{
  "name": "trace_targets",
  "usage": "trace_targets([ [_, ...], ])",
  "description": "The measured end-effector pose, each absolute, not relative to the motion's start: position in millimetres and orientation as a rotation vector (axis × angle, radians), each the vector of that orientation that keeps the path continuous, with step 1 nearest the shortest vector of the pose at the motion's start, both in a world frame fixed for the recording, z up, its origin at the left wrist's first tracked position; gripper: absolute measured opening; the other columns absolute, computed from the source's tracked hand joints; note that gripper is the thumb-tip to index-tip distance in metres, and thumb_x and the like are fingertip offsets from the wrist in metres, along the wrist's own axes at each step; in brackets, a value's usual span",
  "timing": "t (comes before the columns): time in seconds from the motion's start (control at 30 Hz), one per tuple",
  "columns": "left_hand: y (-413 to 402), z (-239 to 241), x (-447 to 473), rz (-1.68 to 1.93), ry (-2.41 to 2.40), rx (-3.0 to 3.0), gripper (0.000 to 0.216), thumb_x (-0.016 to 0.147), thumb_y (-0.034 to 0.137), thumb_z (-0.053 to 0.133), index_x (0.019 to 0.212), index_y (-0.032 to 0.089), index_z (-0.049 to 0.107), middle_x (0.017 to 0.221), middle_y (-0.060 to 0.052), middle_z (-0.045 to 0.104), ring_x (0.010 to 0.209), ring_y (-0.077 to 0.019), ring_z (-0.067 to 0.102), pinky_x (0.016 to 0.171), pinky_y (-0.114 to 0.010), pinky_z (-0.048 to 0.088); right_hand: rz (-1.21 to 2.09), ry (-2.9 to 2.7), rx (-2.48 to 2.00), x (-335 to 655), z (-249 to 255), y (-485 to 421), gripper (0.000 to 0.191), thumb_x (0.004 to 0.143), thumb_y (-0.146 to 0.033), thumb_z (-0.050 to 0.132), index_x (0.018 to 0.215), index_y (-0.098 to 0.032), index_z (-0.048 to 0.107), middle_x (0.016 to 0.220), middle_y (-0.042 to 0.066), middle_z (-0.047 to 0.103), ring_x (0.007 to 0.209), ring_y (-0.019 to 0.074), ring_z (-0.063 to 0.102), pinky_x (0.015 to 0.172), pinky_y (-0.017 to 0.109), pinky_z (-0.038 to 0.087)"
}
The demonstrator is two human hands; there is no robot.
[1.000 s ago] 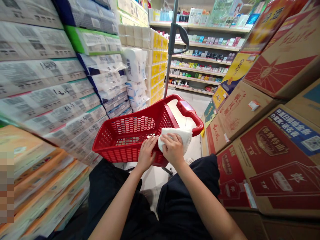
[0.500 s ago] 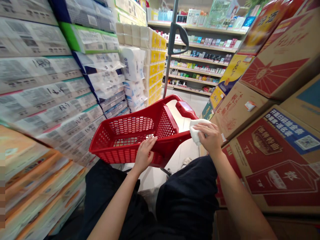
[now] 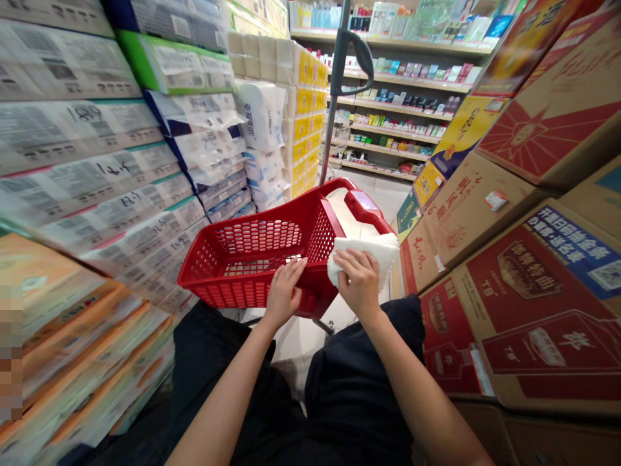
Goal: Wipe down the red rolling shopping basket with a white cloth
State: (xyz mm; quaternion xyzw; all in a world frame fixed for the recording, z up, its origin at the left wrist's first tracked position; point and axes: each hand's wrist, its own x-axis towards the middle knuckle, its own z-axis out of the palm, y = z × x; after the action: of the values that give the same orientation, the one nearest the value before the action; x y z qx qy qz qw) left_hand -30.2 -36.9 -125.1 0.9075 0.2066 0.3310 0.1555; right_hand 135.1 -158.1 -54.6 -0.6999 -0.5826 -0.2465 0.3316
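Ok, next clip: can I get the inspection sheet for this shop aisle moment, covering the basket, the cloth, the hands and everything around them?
Surface: pale floor, seen between the person's knees.
Job's things: red basket, nothing seen inside; white cloth pressed on its right rim.
Clutter: nothing seen.
Grippers: left hand rests fingers-out on the near rim; right hand holds the cloth.
Cables: nothing seen.
Surroundings: wrapped tissue packs stacked on the left; cardboard boxes on the right; stocked shelves behind; grey pole beyond the basket.

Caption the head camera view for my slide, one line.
Right hand holds a white cloth against the rim of a red basket; left hand rests on it too, beside stacked cartons.
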Motion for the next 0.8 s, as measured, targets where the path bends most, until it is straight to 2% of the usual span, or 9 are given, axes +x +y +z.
trace_targets([
  [0.23, -35.3, -125.8, -30.4, 0.931, 0.585, 2.572, 0.072, 0.075, 0.008, 0.042, 0.146, 0.016, 0.036, 0.15, -0.009, 0.044, 0.144, -0.0217, 0.031, 0.119, -0.045, 0.023, -0.497, -1.655, -1.854, 95.2, -77.4, -130.1, 0.037, 0.084, -0.011, 0.051, 0.114, -0.023, 0.068, 0.124, 0.001, 0.068, 0.117, 0.0227, 0.057, 0.109, 0.041, 0.032],
  [0.33, -34.2, -123.9, -32.4, 0.921, 0.57, 2.568, 0.073, 0.074, 0.007, 0.041, 0.146, 0.018, 0.037, 0.149, -0.007, 0.046, 0.143, -0.0207, 0.033, 0.118, -0.045, 0.025, -0.505, -1.729, -1.82, 100.1, -74.4, -132.3, 0.036, 0.086, -0.012, 0.051, 0.115, -0.023, 0.069, 0.125, 0.0, 0.068, 0.117, 0.0222, 0.057, 0.107, 0.04, 0.034],
  [0.5, -36.2, -119.1, -34.3, 0.932, 0.544, 2.582, 0.077, 0.073, 0.002, 0.038, 0.147, 0.021, 0.036, 0.149, -0.004, 0.046, 0.143, -0.0168, 0.033, 0.118, -0.04, 0.025, -0.533, -1.779, -1.777, 131.8, -58.6, -152.8, 0.032, 0.084, -0.012, 0.054, 0.105, -0.027, 0.073, 0.119, -0.003, 0.071, 0.113, 0.0207, 0.061, 0.104, 0.039, 0.037],
  [0.8, -38.0, -119.3, -32.3, 0.919, 0.555, 2.573, 0.077, 0.074, 0.002, 0.038, 0.148, 0.023, 0.034, 0.15, -0.003, 0.045, 0.144, -0.0176, 0.032, 0.119, -0.04, 0.023, -0.69, -1.441, -1.821, 221.6, -26.6, -196.1, 0.027, 0.082, -0.016, 0.051, 0.089, -0.027, 0.075, 0.1, 0.0, 0.077, 0.102, 0.0216, 0.067, 0.103, 0.045, 0.04],
])
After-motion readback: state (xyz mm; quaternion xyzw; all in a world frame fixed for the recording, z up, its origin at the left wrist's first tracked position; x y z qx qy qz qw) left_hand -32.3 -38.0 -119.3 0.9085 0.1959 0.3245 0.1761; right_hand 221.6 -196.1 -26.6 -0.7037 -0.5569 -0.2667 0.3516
